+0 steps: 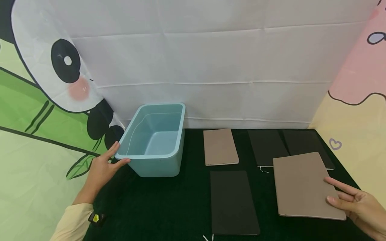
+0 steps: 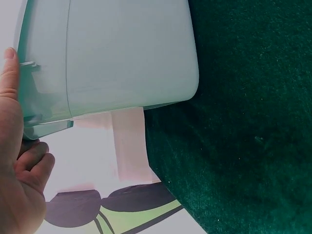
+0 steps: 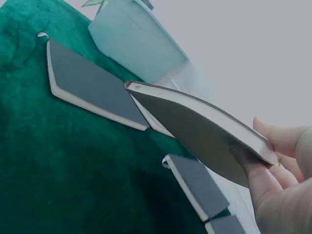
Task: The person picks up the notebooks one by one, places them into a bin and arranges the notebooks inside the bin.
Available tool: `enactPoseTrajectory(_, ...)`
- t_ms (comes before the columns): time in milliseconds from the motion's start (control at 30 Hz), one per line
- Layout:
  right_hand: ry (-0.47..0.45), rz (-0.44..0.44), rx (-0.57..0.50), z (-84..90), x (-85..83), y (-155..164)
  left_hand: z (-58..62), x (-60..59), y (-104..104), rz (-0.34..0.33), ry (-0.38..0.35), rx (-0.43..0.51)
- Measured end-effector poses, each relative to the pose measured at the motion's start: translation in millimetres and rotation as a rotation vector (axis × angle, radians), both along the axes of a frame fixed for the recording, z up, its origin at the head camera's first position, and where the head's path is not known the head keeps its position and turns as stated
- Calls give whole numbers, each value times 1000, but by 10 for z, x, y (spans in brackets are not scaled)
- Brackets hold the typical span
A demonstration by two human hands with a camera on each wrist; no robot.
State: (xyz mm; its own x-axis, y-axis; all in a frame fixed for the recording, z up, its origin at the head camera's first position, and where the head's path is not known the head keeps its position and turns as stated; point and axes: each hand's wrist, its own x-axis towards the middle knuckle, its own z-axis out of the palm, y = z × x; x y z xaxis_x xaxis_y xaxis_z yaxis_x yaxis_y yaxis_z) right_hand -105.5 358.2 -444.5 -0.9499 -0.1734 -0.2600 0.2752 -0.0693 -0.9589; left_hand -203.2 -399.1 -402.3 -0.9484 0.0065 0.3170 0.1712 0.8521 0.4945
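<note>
Taupe notebook (image 1: pixel 304 185): the big one, up in the air over the right side of the bench (image 1: pixel 135 207), cover facing up and a bit tilted. From the head view it overlaps the near edges of the two black notebooks (image 1: pixel 265 144), but it's clear of the cloth.
Right hand (image 1: pixel 357 202): comes in from the near right corner, reaching left and far, at the notebook's right edge near its near corner.
Right fingers: grasping the big notebook, thumb on the upper cover, index pretty straight along the edge, the others tucked lower. Right wrist view shows it pinched at one end, rest sticking out unsupported.
Left hand (image 1: pixel 104 169): way over on the left, spread around the near left corner of the blue bin (image 1: pixel 159 167).
Left fingers: gripping the rim, thumb across the near side, the others along the left side; the left wrist view has some of them curled by the rim.
Left arm: slants in from the near left, cream sleeve (image 1: pixel 73 221) down to the wrist.
Blue bin: far left part of the bench, upright.
Other notebooks: small taupe one (image 1: pixel 220 147) just right of the bin, black one (image 1: pixel 234 202) nearer, around the middle.
</note>
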Motion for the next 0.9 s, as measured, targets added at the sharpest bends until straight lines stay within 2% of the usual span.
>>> enactPoseTrajectory(167,71,71,-67,204,-198,-130,15,-5,8,2,-9,-1)
enactPoseTrajectory(367,167,165,-221,452,-461,-404,24,-2,15,0,-3,-6)
enactPoseTrajectory(533,193,226,-350,651,-695,-657,28,-3,15,0,15,-6)
enactPoseTrajectory(900,185,196,-422,952,-1073,-1316,18,-24,-3,1,10,0)
